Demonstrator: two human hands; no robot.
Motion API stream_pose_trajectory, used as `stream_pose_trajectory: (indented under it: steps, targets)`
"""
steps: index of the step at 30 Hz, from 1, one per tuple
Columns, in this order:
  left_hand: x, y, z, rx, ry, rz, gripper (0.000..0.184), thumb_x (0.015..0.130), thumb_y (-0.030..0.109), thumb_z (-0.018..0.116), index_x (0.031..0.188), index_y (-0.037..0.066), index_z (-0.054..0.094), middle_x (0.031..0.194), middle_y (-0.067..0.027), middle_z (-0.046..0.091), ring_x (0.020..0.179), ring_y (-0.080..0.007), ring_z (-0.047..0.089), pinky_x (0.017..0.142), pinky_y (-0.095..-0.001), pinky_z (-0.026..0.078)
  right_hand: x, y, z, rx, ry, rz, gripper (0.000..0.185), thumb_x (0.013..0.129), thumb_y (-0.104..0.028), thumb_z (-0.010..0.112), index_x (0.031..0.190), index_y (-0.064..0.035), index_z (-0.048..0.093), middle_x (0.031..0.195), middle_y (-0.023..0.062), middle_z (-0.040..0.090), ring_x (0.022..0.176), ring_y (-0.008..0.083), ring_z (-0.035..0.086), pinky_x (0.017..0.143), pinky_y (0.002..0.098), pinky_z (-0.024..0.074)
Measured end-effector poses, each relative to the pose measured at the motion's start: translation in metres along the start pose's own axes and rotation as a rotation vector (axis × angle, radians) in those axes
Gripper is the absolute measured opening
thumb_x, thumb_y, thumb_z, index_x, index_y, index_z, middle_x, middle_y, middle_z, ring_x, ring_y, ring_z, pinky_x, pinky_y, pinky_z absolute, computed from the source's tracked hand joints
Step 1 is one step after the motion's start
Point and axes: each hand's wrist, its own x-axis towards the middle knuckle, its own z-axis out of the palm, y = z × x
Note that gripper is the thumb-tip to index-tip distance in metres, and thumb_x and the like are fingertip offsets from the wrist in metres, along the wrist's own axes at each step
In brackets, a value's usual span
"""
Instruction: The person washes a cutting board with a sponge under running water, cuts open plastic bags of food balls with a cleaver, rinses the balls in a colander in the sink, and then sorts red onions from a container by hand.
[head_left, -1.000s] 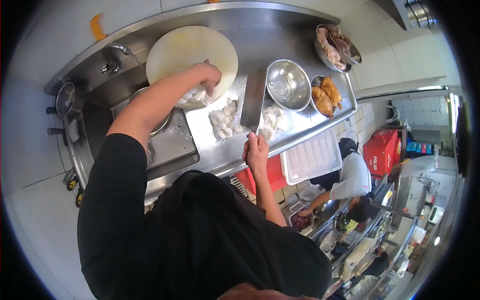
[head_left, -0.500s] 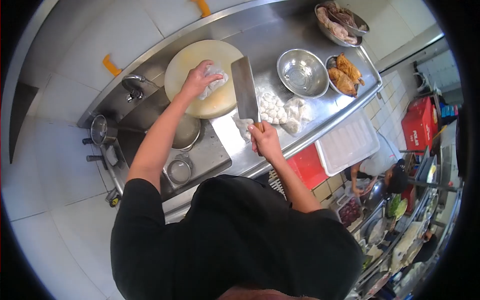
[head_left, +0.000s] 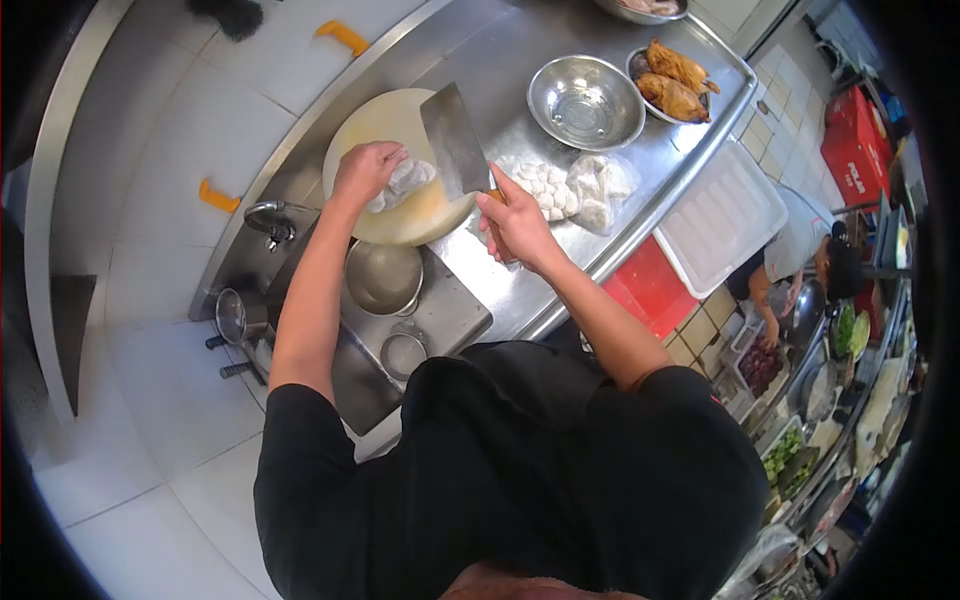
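Observation:
A round, pale yellowish chopping board (head_left: 385, 108) lies on the steel counter. Over it, my left hand (head_left: 368, 173) pinches a crumpled whitish piece (head_left: 408, 178), plastic or cloth; I cannot tell which. My right hand (head_left: 515, 222) grips a wide cleaver (head_left: 455, 140) by its wooden handle, with the blade raised over the board's right edge. To the right of the cleaver are a clear bag of small white balls (head_left: 548, 188) and a second knotted bag (head_left: 603, 190) with pale contents.
A shiny steel bowl (head_left: 586, 102) and a bowl of browned poultry (head_left: 675, 85) stand farther right. The sink (head_left: 365, 365) holds a pot (head_left: 385, 278), beside a tap (head_left: 275, 225). A white plastic tub (head_left: 722, 210) sits below the counter edge. Another person (head_left: 800, 240) works at the right.
The head view has shifted and turned. My left fingers have drawn together on the whitish piece. The cleaver has moved left, so its blade now overlaps the board more.

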Motion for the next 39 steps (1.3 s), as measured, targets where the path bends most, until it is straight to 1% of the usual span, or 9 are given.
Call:
stream_pose_trajectory:
  steps: [3,6,11,18,22,25,27,31,39]
  targets:
    - [-0.006,0.003,0.002,-0.035,0.188,0.059,0.019,0.091,0.021,0.068,0.098,0.004,0.072,0.092,-0.0139,0.071,0.081,-0.0313,0.067,0.073,-0.0381,0.053,0.011,-0.001,0.005,0.025,-0.002,-0.019,0.071,0.099,-0.018,0.056,0.158,-0.0165,0.018,0.072,0.0038,0.056,0.043,0.0111,0.052,0.035,0.0269,0.0419]
    - [-0.013,0.000,0.001,-0.175,0.239,0.054,0.016,0.090,0.018,0.068,0.099,0.004,0.072,0.091,-0.0133,0.071,0.080,-0.0290,0.068,0.072,-0.0355,0.053,0.028,-0.005,0.012,0.039,-0.032,-0.040,0.072,0.098,-0.018,0.057,0.158,-0.0169,0.017,0.072,0.0040,0.056,0.043,0.0115,0.052,0.034,0.0275,0.0421]
    - [-0.013,0.009,-0.002,-0.212,0.273,0.099,0.014,0.089,0.012,0.068,0.098,0.002,0.072,0.089,-0.0145,0.071,0.078,-0.0266,0.068,0.071,-0.0330,0.052,0.046,-0.005,0.028,0.074,-0.069,-0.045,0.072,0.098,-0.017,0.056,0.158,-0.0169,0.017,0.070,0.0045,0.056,0.042,0.0126,0.052,0.035,0.0283,0.0421]
    - [-0.011,0.013,-0.007,-0.318,0.294,0.095,0.013,0.089,0.009,0.069,0.095,-0.001,0.073,0.082,-0.0146,0.069,0.072,-0.0225,0.066,0.067,-0.0305,0.051,-0.012,0.012,0.026,0.063,-0.185,0.125,0.071,0.099,-0.018,0.055,0.159,-0.0204,0.016,0.070,0.0042,0.055,0.043,0.0123,0.052,0.036,0.0286,0.0429]
    - [-0.011,0.013,-0.003,-0.320,0.244,0.110,0.012,0.089,0.009,0.069,0.095,-0.001,0.073,0.081,-0.0138,0.069,0.070,-0.0203,0.064,0.066,-0.0299,0.050,0.020,0.007,0.030,0.116,-0.137,0.059,0.071,0.099,-0.018,0.055,0.158,-0.0184,0.017,0.071,0.0038,0.056,0.044,0.0122,0.053,0.035,0.0277,0.0419]
    - [-0.012,0.017,-0.007,-0.309,0.240,0.080,0.012,0.089,0.008,0.069,0.096,-0.001,0.073,0.081,-0.0132,0.070,0.070,-0.0194,0.064,0.066,-0.0298,0.050,0.037,0.005,0.035,0.107,-0.146,0.030,0.072,0.098,-0.016,0.054,0.158,-0.0152,0.015,0.071,0.0072,0.055,0.045,0.0154,0.054,0.037,0.0302,0.0439]
    - [-0.012,0.015,-0.008,-0.356,0.276,0.073,0.013,0.089,0.008,0.069,0.096,-0.001,0.073,0.081,-0.0128,0.070,0.070,-0.0187,0.064,0.066,-0.0299,0.050,0.021,0.006,0.036,0.087,-0.182,0.068,0.071,0.098,-0.017,0.054,0.158,-0.0192,0.016,0.070,0.0051,0.056,0.044,0.0137,0.053,0.036,0.0290,0.0430]
    - [-0.012,0.007,-0.009,-0.384,0.333,0.061,0.014,0.088,0.008,0.069,0.097,-0.003,0.073,0.083,-0.0129,0.071,0.073,-0.0167,0.066,0.069,-0.0291,0.051,-0.013,0.009,0.036,-0.018,-0.229,0.139,0.070,0.099,-0.017,0.055,0.158,-0.0223,0.018,0.069,0.0044,0.055,0.043,0.0126,0.052,0.036,0.0286,0.0434]
    - [-0.006,0.011,-0.009,-0.430,0.363,0.007,0.016,0.089,0.009,0.069,0.099,-0.003,0.073,0.091,-0.0122,0.074,0.081,-0.0156,0.069,0.076,-0.0283,0.053,0.013,0.002,0.054,-0.048,-0.208,0.079,0.069,0.099,-0.018,0.054,0.158,-0.0216,0.020,0.070,0.0039,0.055,0.044,0.0116,0.053,0.037,0.0282,0.0444]
